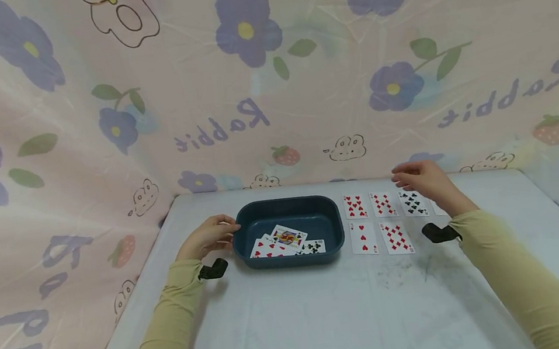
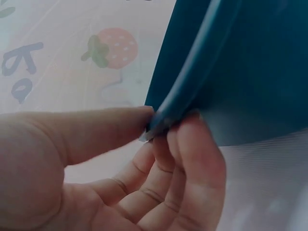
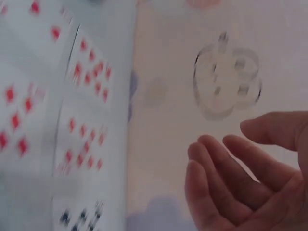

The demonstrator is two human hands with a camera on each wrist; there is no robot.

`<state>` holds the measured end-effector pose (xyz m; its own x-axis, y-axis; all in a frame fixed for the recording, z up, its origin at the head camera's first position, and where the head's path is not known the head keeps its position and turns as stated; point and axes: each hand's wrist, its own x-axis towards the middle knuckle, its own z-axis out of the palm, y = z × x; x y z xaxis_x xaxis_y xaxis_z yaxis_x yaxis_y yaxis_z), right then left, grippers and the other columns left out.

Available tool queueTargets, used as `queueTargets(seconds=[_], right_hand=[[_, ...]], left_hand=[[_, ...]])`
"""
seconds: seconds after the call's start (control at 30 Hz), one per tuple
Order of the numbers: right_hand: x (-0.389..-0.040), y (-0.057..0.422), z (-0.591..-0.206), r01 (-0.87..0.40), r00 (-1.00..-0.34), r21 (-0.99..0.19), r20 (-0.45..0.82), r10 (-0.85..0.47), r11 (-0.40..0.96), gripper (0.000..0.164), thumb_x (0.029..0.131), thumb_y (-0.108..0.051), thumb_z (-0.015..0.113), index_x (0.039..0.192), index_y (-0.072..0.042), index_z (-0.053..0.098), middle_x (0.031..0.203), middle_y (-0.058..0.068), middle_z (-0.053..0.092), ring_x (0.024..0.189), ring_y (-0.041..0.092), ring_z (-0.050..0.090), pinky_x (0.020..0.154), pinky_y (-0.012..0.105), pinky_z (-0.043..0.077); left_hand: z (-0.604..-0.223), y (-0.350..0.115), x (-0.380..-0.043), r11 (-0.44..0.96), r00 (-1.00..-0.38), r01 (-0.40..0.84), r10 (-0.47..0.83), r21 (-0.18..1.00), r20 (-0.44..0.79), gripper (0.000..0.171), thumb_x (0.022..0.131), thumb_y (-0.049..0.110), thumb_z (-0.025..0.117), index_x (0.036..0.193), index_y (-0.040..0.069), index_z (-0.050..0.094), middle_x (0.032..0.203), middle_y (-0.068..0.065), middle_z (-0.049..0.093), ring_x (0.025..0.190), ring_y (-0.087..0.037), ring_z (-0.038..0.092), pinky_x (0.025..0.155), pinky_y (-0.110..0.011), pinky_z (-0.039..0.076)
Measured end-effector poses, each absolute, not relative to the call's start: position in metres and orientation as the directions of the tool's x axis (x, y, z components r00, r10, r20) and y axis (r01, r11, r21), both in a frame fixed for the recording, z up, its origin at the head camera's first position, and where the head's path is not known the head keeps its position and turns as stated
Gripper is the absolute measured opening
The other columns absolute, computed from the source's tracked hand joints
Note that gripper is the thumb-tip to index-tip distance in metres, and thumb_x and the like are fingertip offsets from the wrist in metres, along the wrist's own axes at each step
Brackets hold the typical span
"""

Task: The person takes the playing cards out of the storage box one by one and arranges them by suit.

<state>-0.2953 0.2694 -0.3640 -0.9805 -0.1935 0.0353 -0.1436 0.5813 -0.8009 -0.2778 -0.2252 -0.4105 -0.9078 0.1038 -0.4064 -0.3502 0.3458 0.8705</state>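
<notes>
At the left end of a dark blue rectangular tray (image 1: 317, 221), my left hand (image 1: 208, 237) pinches the rim between thumb and fingers. Several face-up playing cards lie loosely overlapped inside, with a court card (image 1: 289, 236) on top and a club card (image 1: 313, 247) at the right. My right hand (image 1: 426, 181) is raised over the back row of cards, its fingers loosely bent and holding nothing. Below it lies a black club card (image 1: 413, 204); another card (image 1: 439, 208) beside that is partly hidden by the wrist. In the right wrist view the thumb and fingers (image 3: 231, 173) stand apart.
Right of the tray, two rows of face-up cards lie on the white-covered table (image 1: 298, 319). A heart card (image 1: 355, 207) and a diamond card (image 1: 383, 205) are behind; another heart card (image 1: 363, 238) and diamond card (image 1: 397, 238) lie in front. Patterned curtain (image 1: 301, 101) hangs behind.
</notes>
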Motion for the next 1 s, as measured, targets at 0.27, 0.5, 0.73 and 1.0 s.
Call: queueTargets(seconds=[0.27, 0.5, 0.73, 1.0], right_hand=[[-0.300, 0.186, -0.345, -0.373, -0.878, -0.770, 0.112, -0.465, 0.518, 0.033, 0.095, -0.016, 0.062, 0.124, -0.001, 0.059, 0.111, 0.018, 0.064, 0.097, 0.027, 0.063, 0.085, 0.044, 0.050], [-0.310, 0.132, -0.349, -0.469, -0.688, -0.781, 0.029, -0.725, 0.414, 0.038, 0.090, -0.006, 0.066, 0.126, -0.003, 0.058, 0.106, 0.013, 0.064, 0.099, 0.026, 0.063, 0.085, 0.039, 0.050], [-0.317, 0.098, -0.368, -0.477, -0.577, -0.724, -0.170, -0.799, 0.499, 0.049, 0.086, -0.008, 0.072, 0.131, -0.005, 0.054, 0.113, 0.020, 0.061, 0.099, 0.022, 0.060, 0.084, 0.033, 0.049], [-0.320, 0.075, -0.387, -0.480, -0.591, -0.600, -0.318, -0.742, 0.640, 0.060, 0.083, -0.011, 0.076, 0.137, -0.009, 0.050, 0.112, 0.011, 0.061, 0.101, 0.020, 0.054, 0.088, 0.037, 0.044]], left_hand=[[-0.411, -0.227, -0.275, 0.329, -0.916, -0.339, 0.098, 0.882, -0.389, 0.021, 0.095, 0.012, 0.060, 0.109, 0.001, 0.049, 0.093, -0.012, 0.056, 0.072, -0.018, 0.057, 0.065, -0.029, 0.052], [-0.411, -0.223, -0.274, 0.323, -0.917, -0.338, 0.098, 0.884, -0.387, 0.021, 0.095, 0.013, 0.060, 0.109, 0.001, 0.049, 0.091, -0.011, 0.055, 0.073, -0.018, 0.057, 0.064, -0.029, 0.051], [-0.413, -0.223, -0.275, 0.322, -0.915, -0.344, 0.095, 0.882, -0.391, 0.020, 0.096, 0.013, 0.059, 0.108, 0.002, 0.049, 0.091, -0.011, 0.055, 0.074, -0.019, 0.057, 0.067, -0.031, 0.052], [-0.413, -0.223, -0.276, 0.324, -0.915, -0.349, 0.086, 0.879, -0.395, 0.019, 0.096, 0.013, 0.059, 0.109, 0.002, 0.049, 0.089, -0.009, 0.055, 0.073, -0.018, 0.057, 0.065, -0.030, 0.051]])
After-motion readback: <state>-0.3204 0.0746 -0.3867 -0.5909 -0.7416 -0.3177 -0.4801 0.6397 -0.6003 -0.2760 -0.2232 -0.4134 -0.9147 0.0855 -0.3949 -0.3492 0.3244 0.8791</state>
